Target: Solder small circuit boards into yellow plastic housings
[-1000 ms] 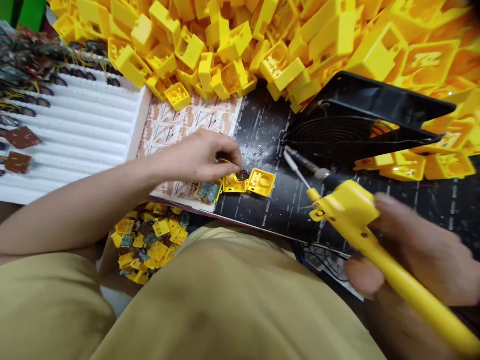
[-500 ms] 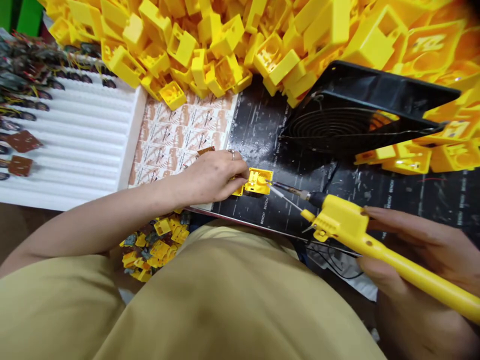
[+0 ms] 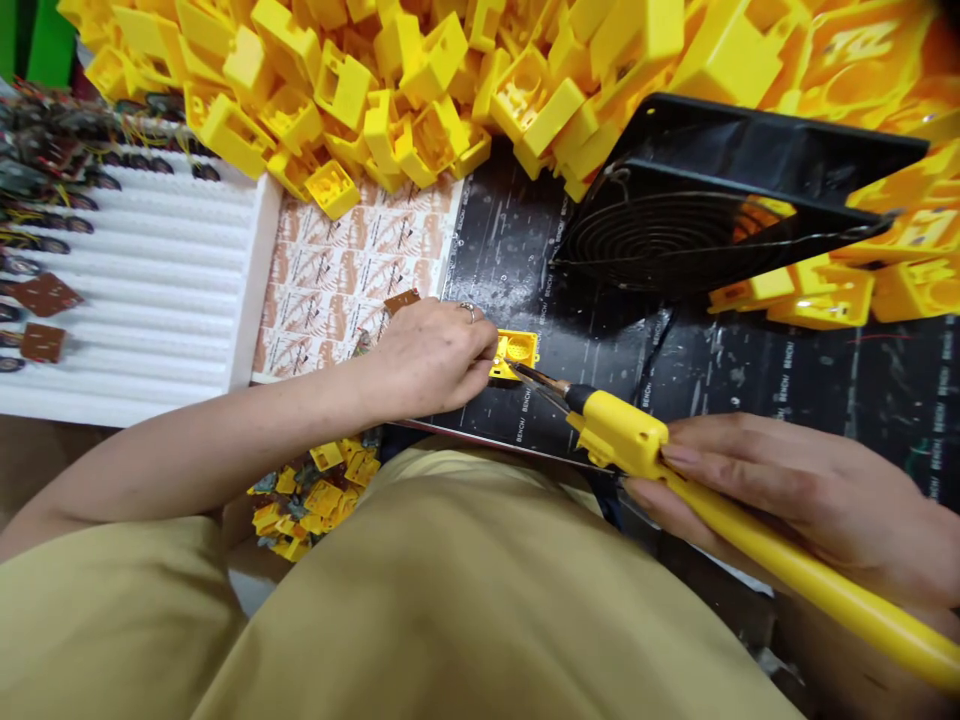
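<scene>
Taking the black fan (image 3: 720,200) as my landmark, I find the open yellow casing (image 3: 525,347) on the dark bench top (image 3: 491,250), to the fan's left and nearer than it. The left hand (image 3: 436,355) covers the casing's side away from the fan; its fingertips are bent in there, but I cannot tell how tightly they close or on what. My right hand (image 3: 799,485), nearer than the fan, is closed round the handle of the yellow soldering tool (image 3: 626,432), whose metal tip (image 3: 553,384) reaches left to the casing, contact too fine to judge. To do this well, I would brace the casing firmly, steady the right wrist, bring the tip only to metal, spare the plastic walls, and give the left fingertips room from the heat
</scene>
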`<state>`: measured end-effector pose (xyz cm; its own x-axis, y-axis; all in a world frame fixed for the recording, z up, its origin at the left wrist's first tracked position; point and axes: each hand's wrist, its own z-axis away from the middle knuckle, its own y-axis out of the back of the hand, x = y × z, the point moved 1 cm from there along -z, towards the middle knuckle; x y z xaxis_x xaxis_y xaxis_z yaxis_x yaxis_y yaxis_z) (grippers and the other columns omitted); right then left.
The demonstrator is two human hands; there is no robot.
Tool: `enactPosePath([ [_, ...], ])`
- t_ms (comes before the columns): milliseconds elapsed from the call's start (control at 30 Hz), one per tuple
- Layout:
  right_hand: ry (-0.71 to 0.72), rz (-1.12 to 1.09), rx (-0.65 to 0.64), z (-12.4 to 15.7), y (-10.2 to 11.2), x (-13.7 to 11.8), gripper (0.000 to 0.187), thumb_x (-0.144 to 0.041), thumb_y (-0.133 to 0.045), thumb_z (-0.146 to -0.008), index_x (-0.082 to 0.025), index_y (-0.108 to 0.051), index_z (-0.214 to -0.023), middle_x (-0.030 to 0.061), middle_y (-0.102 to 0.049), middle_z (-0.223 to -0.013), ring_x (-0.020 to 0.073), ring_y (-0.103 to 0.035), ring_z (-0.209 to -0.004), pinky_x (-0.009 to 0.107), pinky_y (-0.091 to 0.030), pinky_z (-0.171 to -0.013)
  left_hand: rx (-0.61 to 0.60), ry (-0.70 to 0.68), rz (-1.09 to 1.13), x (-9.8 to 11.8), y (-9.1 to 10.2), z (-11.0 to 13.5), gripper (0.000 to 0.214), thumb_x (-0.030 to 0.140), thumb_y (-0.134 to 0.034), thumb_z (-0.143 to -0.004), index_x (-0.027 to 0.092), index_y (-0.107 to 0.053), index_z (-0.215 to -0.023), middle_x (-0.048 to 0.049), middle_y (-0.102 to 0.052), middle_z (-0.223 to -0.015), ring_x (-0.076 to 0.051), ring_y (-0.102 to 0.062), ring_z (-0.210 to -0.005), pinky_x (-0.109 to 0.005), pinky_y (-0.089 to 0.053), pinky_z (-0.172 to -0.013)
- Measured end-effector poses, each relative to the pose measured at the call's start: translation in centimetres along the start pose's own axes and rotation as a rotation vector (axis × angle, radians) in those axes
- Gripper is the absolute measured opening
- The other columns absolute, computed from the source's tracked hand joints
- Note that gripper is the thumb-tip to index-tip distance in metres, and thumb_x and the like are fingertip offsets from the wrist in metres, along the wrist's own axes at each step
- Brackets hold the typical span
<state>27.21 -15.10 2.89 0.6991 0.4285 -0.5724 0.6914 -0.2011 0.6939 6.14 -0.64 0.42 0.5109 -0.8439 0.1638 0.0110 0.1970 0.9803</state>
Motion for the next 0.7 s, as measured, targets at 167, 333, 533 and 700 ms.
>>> enactPosePath([
  [167, 0.147, 0.02, -0.086, -1.2, 0.1, 1.2, 0.009, -0.02, -0.066, -0.086, -0.019, -0.058, -0.082, -0.0001, -0.066, -0.071, 0.0085, -0.064, -0.062, 0.019, -0.057, -0.06, -0.092, 0.034, -0.013, 0.2, 0.4, -0.7, 0.022, 0.025, -0.046, -0.079, 0.016, -0.067, -0.076, -0.0063, -0.068, -0.074, -0.024, -0.065, -0.072, -0.032, -0.041, -0.059],
  [333, 0.129, 0.018, -0.101, -0.7, 0.1, 0.9, 0.013, -0.028, -0.072, -0.082, -0.023, -0.061, -0.089, -0.0001, -0.069, -0.077, 0.0109, -0.067, -0.067, 0.021, -0.057, -0.06, -0.109, -0.009, -0.039, 0.2, 0.8, -1.1, 0.022, 0.026, -0.048, -0.079, 0.016, -0.067, -0.075, -0.0063, -0.066, -0.072, -0.023, -0.063, -0.072, -0.032, -0.04, -0.06],
  [533, -0.069, 0.096, 0.044, 1.7, 0.3, 0.1, 0.025, -0.05, -0.07, -0.079, -0.029, -0.062, -0.088, 0.0023, -0.067, -0.078, 0.016, -0.065, -0.066, 0.028, -0.056, -0.055, -0.117, -0.034, -0.065, 0.2, 1.1, -1.3, 0.02, 0.027, -0.051, -0.08, 0.017, -0.067, -0.076, -0.0062, -0.066, -0.075, -0.023, -0.062, -0.078, -0.034, -0.04, -0.064],
  [700, -0.037, 0.098, 0.011, 1.2, 0.9, 1.1, 0.021, -0.046, -0.072, -0.078, -0.031, -0.062, -0.088, 0.0012, -0.067, -0.077, 0.0164, -0.065, -0.063, 0.029, -0.055, -0.051, -0.126, -0.028, -0.068, 0.3, 1.0, -1.4, 0.019, 0.025, -0.05, -0.078, 0.017, -0.067, -0.075, -0.0058, -0.064, -0.073, -0.023, -0.061, -0.078, -0.034, -0.04, -0.064],
])
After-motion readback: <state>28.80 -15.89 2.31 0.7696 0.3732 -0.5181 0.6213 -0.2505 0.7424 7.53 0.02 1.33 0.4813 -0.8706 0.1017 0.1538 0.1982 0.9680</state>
